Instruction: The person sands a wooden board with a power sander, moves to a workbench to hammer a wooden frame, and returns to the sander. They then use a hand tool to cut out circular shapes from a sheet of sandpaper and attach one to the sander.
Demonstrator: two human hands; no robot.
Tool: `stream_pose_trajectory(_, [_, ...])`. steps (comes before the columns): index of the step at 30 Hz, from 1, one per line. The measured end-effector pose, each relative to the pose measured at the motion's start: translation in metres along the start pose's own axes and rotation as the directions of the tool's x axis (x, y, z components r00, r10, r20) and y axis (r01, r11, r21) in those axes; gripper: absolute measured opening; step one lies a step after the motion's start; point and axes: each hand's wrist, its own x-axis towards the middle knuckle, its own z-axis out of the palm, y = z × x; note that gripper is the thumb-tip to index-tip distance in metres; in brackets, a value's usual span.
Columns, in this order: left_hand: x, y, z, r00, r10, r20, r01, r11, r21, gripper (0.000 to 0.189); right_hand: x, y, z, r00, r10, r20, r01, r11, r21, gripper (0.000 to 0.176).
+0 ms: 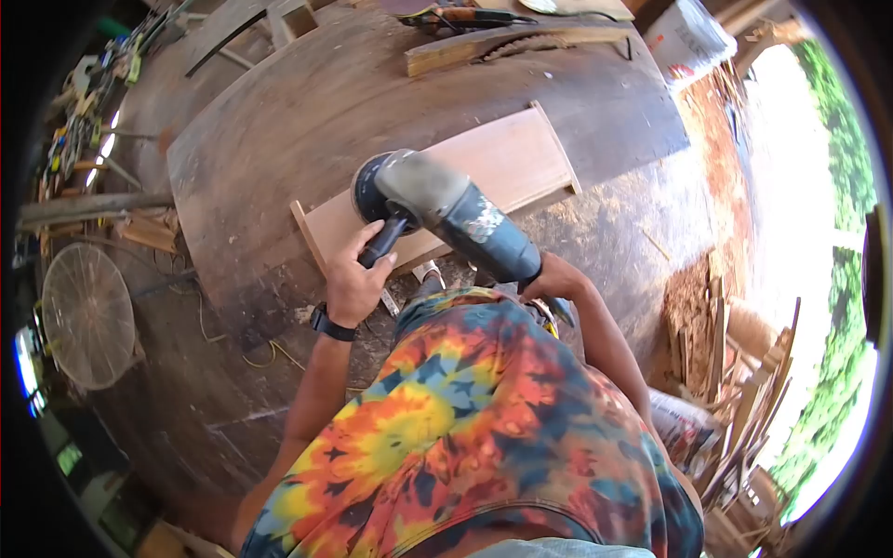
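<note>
A blue-grey power disc sander (pixel 488 232) lies across a pale wooden panel (pixel 498 153), its round dark disc on the panel's left half. My left hand (pixel 353 286), with a black watch on the wrist, is closed around the sander's black side handle (pixel 382 244). At the rear end of the tool body, my right hand (pixel 558 277) is wrapped around the grip; some of its fingers are hidden. The panel has a narrow raised strip at each end. Whether the disc is spinning cannot be told.
The panel rests on a worn brown worktable (pixel 251 177). At its far side are a rough timber piece (pixel 521 45) and a corded tool (pixel 470 17). A white bucket (pixel 688 42) stands at upper right, a round fan (pixel 88 316) at left, and scrap wood sticks (pixel 744 400) at right.
</note>
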Motion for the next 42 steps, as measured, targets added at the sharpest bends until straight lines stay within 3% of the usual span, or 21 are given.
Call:
stream_pose_trajectory(1, [0.003,0.01,0.006,0.997,0.07,-0.031,-0.071,0.997,-0.027,0.042,0.004,0.009,-0.008,1.0,-0.014,0.023,0.014,1.0,-0.027,0.033])
stream_pose_trajectory(3, [0.012,0.03,0.019,0.986,0.152,-0.063,-0.157,0.984,-0.086,0.041,0.012,0.021,-0.026,0.994,-0.019,0.105,-0.014,0.952,0.306,0.025])
stream_pose_trajectory(5, [0.031,0.04,0.046,0.942,0.292,-0.163,-0.329,0.901,-0.283,0.045,0.016,0.026,-0.043,0.987,-0.044,0.157,-0.006,0.952,0.306,0.031])
stream_pose_trajectory(7, [0.052,0.055,0.068,0.912,0.363,-0.19,-0.406,0.861,-0.307,0.045,0.018,0.025,-0.061,0.984,-0.057,0.171,-0.024,0.898,0.44,0.044])
stream_pose_trajectory(9, [0.074,0.068,0.08,0.905,0.389,-0.175,-0.422,0.872,-0.247,0.041,0.026,0.033,-0.077,0.969,-0.049,0.243,-0.066,0.894,0.444,0.052])
stream_pose_trajectory(11, [0.095,0.071,0.092,0.844,0.517,-0.147,-0.523,0.852,-0.005,0.033,0.035,0.038,-0.093,0.949,-0.088,0.302,-0.073,0.873,0.483,0.05])
stream_pose_trajectory(13, [0.125,0.079,0.121,0.774,0.582,-0.251,-0.613,0.788,-0.063,0.026,0.047,0.047,-0.11,0.936,-0.074,0.343,-0.116,0.858,0.501,0.051])
stream_pose_trajectory(16, [0.162,0.095,0.152,0.814,0.513,-0.271,-0.563,0.811,-0.156,0.024,0.071,0.064,-0.139,0.898,-0.147,0.415,-0.136,0.804,0.579,0.051])
stream_pose_trajectory(18, [0.178,0.105,0.159,0.952,0.265,-0.151,-0.286,0.949,-0.136,0.027,0.072,0.052,-0.147,0.913,-0.149,0.381,-0.113,0.802,0.586,0.052])
stream_pose_trajectory(21, [0.214,0.115,0.161,0.95,0.17,-0.262,-0.178,0.984,-0.003,0.038,0.062,0.04,-0.167,0.907,-0.111,0.406,-0.157,0.805,0.572,0.055])
stream_pose_trajectory(22, [0.223,0.115,0.161,0.958,0.113,-0.263,-0.102,0.993,0.057,0.039,0.062,0.036,-0.168,0.93,-0.173,0.326,0.018,0.904,0.428,0.058])
stream_pose_trajectory(24, [0.246,0.122,0.149,0.962,0.051,-0.269,0.006,0.978,0.208,0.036,0.075,0.039,-0.175,0.932,-0.309,0.188,0.314,0.949,0.001,0.066])
stream_pose_trajectory(25, [0.254,0.127,0.142,0.961,0.031,-0.275,0.052,0.955,0.291,0.033,0.08,0.048,-0.174,0.932,-0.305,0.194,0.309,0.951,0.011,0.066])
stream_pose_trajectory(27, [0.28,0.104,0.129,0.964,-0.063,-0.257,0.144,0.939,0.312,0.032,0.082,0.045,-0.159,0.929,-0.368,-0.036,0.329,0.867,-0.375,0.063])
stream_pose_trajectory(28, [0.291,0.095,0.123,0.963,-0.067,-0.262,0.151,0.937,0.316,0.032,0.089,0.042,-0.147,0.901,-0.42,-0.111,0.358,0.863,-0.357,0.058])
stream_pose_trajectory(31, [0.316,0.078,0.111,0.953,-0.178,-0.245,0.268,0.871,0.412,0.035,0.105,0.02,-0.12,0.953,-0.295,-0.066,0.248,0.888,-0.386,0.056])
stream_pose_trajectory(33, [0.336,0.075,0.105,0.919,-0.324,-0.223,0.389,0.663,0.64,0.035,0.112,0.006,-0.114,0.953,-0.299,-0.034,0.264,0.884,-0.385,0.053])
stream_pose_trajectory(35, [0.355,0.051,0.101,0.913,-0.302,-0.275,0.408,0.648,0.643,0.036,0.121,-0.001,-0.111,0.931,-0.358,0.07,0.36,0.873,-0.328,0.052])
stream_pose_trajectory(37, [0.363,0.049,0.1,0.862,-0.399,-0.313,0.501,0.577,0.645,0.03,0.127,-0.012,-0.106,0.931,-0.35,0.104,0.365,0.875,-0.317,0.048])
stream_pose_trajectory(41, [0.356,0.059,0.082,0.839,-0.424,-0.342,0.542,0.584,0.605,0.036,0.146,-0.038,-0.109,0.928,-0.309,0.21,0.354,0.907,-0.229,0.04])
stream_pose_trajectory(42, [0.366,0.035,0.079,0.829,-0.433,-0.353,0.557,0.584,0.591,0.036,0.146,-0.05,-0.112,0.924,-0.283,0.256,0.332,0.926,-0.178,0.04])
